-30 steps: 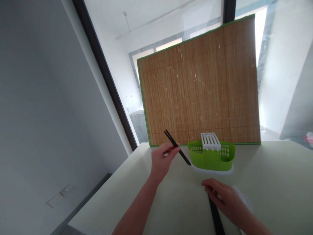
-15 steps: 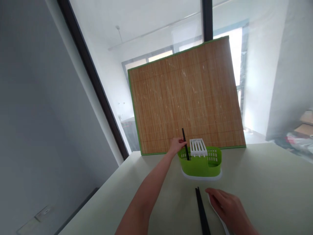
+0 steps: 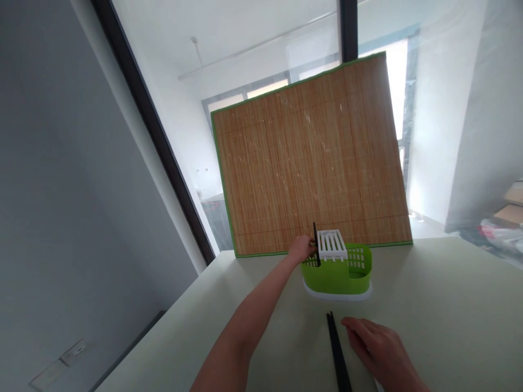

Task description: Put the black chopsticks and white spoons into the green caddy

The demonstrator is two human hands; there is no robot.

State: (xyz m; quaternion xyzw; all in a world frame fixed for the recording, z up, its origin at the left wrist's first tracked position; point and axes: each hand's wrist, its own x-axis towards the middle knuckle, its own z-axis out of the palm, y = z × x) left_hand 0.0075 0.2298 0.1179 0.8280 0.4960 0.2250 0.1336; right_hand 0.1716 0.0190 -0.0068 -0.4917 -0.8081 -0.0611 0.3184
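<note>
My left hand (image 3: 303,248) pinches a black chopstick (image 3: 315,235), which stands almost upright in the left compartment of a green utensil caddy (image 3: 327,276). The chopstick's lower end is hidden behind the caddy's front wall. A white slatted rack (image 3: 332,244) sits across the middle of the caddy, just right of the chopstick. Closer to me, my right hand (image 3: 378,348) hovers or rests low over the table with its fingers curled together. Under its palm side a bit of a white utensil (image 3: 379,385) shows; whether the fingers grip it is hidden. Left of that hand lie black chopsticks (image 3: 338,351).
The caddy stands on a white base (image 3: 337,296) on a pale table (image 3: 433,316). Behind it a bamboo mat (image 3: 310,158) with green edging leans upright against the glass. A grey wall (image 3: 61,190) runs along the left.
My left hand has moved slightly right and down, and the chopstick is more upright and lower in the caddy. The right hand has shifted slightly and now covers most of the white utensil.
</note>
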